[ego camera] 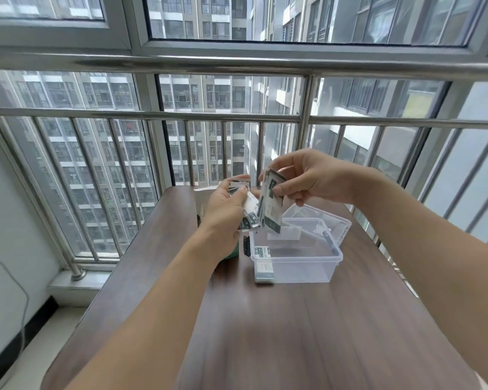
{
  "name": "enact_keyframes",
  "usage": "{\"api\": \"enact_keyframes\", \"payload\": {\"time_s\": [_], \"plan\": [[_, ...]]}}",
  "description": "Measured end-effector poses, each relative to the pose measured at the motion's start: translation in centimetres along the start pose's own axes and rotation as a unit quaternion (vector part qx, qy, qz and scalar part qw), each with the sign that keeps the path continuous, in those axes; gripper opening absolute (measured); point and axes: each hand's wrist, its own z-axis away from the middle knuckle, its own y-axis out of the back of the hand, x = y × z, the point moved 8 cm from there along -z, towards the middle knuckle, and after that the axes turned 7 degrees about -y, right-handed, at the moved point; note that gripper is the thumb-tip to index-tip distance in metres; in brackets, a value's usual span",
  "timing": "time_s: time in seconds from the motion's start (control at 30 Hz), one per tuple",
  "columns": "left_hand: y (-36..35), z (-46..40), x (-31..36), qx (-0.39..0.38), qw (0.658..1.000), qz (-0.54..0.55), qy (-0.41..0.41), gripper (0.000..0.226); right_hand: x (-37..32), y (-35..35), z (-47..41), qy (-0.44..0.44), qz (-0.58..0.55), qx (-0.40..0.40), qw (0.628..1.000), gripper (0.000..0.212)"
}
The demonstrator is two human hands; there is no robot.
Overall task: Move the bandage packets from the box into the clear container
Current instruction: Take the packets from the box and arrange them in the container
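Left hand (226, 209): fingers clenched around a fanned bunch of white-and-green paper bandage packets (247, 205), held up over the dark wood-grain desk (265, 333).
Right hand (312, 178): thumb and fingers pinch the top of a single white-and-green bandage packet (271, 205), which hangs with its long axis near upright.
Key relation: the hanging packet's lower end sits just above the far-left rim of the clear plastic container (296, 258); the right hand is the nearer one, so the way in looks straight down.
Container: open, with a few packets already stacked at its left end (262, 263); its clear lid (321, 218) lies just behind.
Box: a dark green box (231, 253) shows only as a sliver, mostly hidden behind the left wrist, beside the container.
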Motion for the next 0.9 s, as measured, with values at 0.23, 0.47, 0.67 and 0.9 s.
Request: {"api": "enact_keyframes", "payload": {"time_s": [0.23, 0.47, 0.67, 0.9], "plan": [[-1.5, 0.8, -1.2, 0.002, 0.999, 0.027, 0.044, 0.038, -0.8, -1.5, -0.5, -0.026, 0.132, 0.086, 0.987, 0.046], [-2.9, 1.9, -1.4, -0.044, 0.994, 0.046, 0.093, 0.036, -2.0, -2.9, 0.5, 0.054, 0.227, 0.168, 0.958, 0.046], [-2.9, 2.2, -2.7, -0.06, 0.987, 0.052, 0.139, 0.013, 0.1, -5.9, 2.3, 0.023, 0.338, 0.054, 0.939, 0.139], [-3.7, 2.6, -2.7, -0.102, 0.988, -0.025, 0.114, 0.023, -0.2, -5.8, 1.4, 0.063, 0.361, 0.125, 0.922, 0.131]]}}
